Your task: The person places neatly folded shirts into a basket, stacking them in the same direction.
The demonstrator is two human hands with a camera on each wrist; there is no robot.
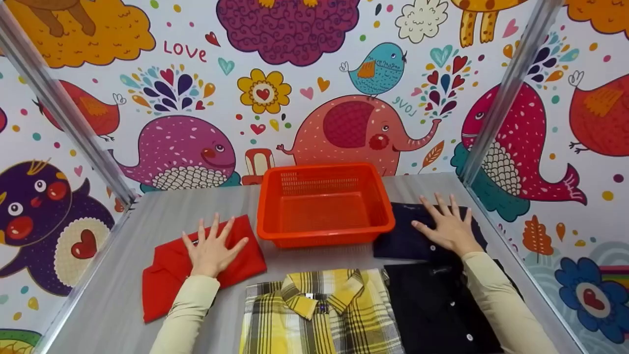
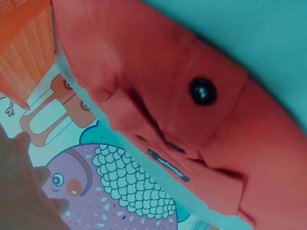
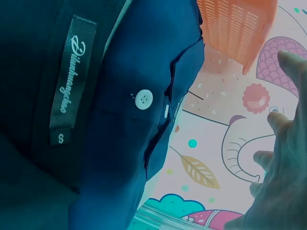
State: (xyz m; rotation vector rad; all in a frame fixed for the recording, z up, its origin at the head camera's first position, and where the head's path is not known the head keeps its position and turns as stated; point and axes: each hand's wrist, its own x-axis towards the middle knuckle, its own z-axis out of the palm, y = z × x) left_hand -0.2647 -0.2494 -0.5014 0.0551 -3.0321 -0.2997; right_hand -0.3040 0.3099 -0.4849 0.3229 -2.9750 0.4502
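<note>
My left hand, fingers spread, is over a folded red shirt at the left of the table. In the left wrist view that red shirt shows a dark button and a small label. On the right, my right hand is spread over a folded navy shirt. A white button on the navy shirt shows in the right wrist view. Nearer me lies a black shirt with white buttons, partly under my right forearm. Neither hand grips anything.
An orange plastic basket stands at the back middle, with nothing in it. A yellow plaid shirt lies folded at the front middle. Metal posts and cartoon-printed walls border the grey table.
</note>
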